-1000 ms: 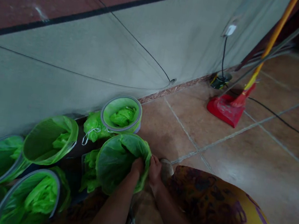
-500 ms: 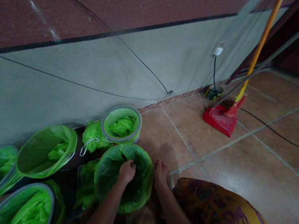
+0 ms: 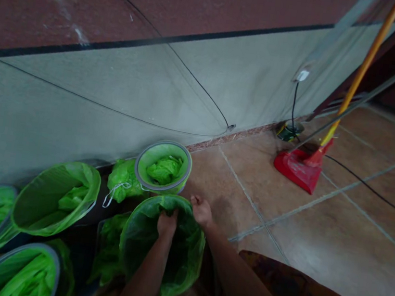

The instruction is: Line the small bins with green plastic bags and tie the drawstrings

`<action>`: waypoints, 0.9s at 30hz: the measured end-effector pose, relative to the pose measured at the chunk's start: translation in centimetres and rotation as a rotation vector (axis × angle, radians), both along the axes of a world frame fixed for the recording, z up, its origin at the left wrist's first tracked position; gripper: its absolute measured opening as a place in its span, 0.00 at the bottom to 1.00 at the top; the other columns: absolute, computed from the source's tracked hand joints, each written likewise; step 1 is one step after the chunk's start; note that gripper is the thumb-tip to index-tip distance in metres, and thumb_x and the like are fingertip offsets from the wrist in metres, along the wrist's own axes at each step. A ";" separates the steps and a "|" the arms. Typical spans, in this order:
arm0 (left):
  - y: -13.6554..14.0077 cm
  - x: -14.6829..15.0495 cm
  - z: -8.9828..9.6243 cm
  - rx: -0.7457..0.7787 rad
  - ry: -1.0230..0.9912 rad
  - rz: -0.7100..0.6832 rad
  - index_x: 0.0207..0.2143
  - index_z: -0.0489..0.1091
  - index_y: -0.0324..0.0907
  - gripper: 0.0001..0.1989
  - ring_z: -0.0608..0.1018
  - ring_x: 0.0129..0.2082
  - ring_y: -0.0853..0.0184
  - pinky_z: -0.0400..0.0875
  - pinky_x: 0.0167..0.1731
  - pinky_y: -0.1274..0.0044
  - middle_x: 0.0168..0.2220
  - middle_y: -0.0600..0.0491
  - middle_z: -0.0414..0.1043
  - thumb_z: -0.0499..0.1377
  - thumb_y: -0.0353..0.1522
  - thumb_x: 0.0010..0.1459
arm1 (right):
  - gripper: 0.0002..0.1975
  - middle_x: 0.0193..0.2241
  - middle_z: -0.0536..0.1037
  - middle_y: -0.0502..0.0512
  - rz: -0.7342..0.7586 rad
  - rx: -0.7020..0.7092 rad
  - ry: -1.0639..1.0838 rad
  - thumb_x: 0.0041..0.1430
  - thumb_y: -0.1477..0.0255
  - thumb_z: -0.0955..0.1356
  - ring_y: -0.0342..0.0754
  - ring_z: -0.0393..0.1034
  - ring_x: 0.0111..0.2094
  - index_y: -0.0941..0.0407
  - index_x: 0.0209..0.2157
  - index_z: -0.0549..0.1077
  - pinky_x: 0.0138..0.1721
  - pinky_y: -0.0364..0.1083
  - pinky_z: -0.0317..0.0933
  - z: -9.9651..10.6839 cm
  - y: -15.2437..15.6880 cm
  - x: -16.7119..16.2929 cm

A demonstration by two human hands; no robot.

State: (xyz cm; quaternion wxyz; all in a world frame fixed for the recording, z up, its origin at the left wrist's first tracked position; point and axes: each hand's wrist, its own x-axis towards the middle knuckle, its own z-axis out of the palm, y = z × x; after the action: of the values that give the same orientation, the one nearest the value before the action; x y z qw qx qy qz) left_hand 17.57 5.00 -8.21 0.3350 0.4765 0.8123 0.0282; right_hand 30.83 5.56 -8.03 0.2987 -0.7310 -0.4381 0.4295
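Lined bin: left hand reaches inside, right hand curled at rim, grips unclear.

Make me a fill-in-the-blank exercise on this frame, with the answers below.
The left hand is inside a bin lined in the colour ____, with the right hand at its rim.
The dustpan on the floor is coloured ____.
The plug on the wall is coloured ____.

Missing words: green; red; white.
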 end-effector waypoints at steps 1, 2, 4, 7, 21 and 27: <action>0.3 0.0 0.0 -0.022 0.005 -0.040 0.49 0.74 0.36 0.24 0.82 0.45 0.57 0.74 0.41 0.74 0.44 0.40 0.80 0.51 0.43 0.64 | 0.18 0.45 0.81 0.59 0.033 0.019 0.015 0.68 0.68 0.59 0.47 0.75 0.48 0.59 0.46 0.78 0.52 0.43 0.65 -0.1 -0.1 -0.2; 0.5 0.0 0.0 -0.046 0.010 -0.067 0.46 0.76 0.37 0.22 0.81 0.46 0.56 0.74 0.42 0.74 0.44 0.40 0.80 0.50 0.42 0.64 | 0.19 0.47 0.81 0.60 0.060 0.040 0.028 0.68 0.68 0.59 0.47 0.75 0.49 0.59 0.47 0.77 0.53 0.43 0.64 -0.2 -0.2 -0.4; 0.9 0.0 0.0 -0.076 0.028 -0.101 0.43 0.78 0.37 0.22 0.80 0.48 0.55 0.73 0.44 0.74 0.45 0.39 0.80 0.48 0.40 0.65 | 0.19 0.49 0.80 0.60 0.099 0.081 0.035 0.68 0.69 0.59 0.47 0.74 0.51 0.60 0.50 0.76 0.55 0.44 0.63 -0.2 -0.6 -0.7; 1.1 -0.1 -0.5 -0.105 0.051 -0.153 0.45 0.78 0.37 0.22 0.79 0.51 0.54 0.72 0.45 0.73 0.49 0.37 0.78 0.47 0.38 0.65 | 0.19 0.49 0.79 0.60 0.166 0.124 -0.018 0.67 0.70 0.60 0.48 0.73 0.52 0.60 0.52 0.75 0.55 0.44 0.63 0.1 -1.4 -1.0; 0.8 -2.0 -1.0 -0.105 -0.112 -0.340 0.48 0.76 0.36 0.16 0.78 0.52 0.57 0.70 0.49 0.74 0.50 0.39 0.78 0.57 0.33 0.60 | 0.22 0.51 0.77 0.66 0.207 0.019 -0.265 0.67 0.65 0.63 0.53 0.72 0.54 0.63 0.57 0.69 0.53 0.45 0.62 2.6 -1.7 -0.6; -1.8 -4.3 -0.1 0.004 -0.124 -0.086 0.42 0.77 0.37 0.17 0.82 0.42 0.58 0.73 0.40 0.75 0.40 0.43 0.81 0.51 0.36 0.65 | 0.21 0.41 0.82 0.57 0.379 0.036 -0.327 0.71 0.65 0.55 0.48 0.76 0.43 0.55 0.45 0.77 0.44 0.42 0.64 4.6 2.8 -1.9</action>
State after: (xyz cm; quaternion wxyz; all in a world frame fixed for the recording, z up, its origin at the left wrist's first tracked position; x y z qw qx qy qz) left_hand 13.30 3.21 -8.27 0.3847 0.5091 0.7686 0.0450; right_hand 28.93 8.40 -3.41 0.1510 -0.6900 -0.6175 0.3462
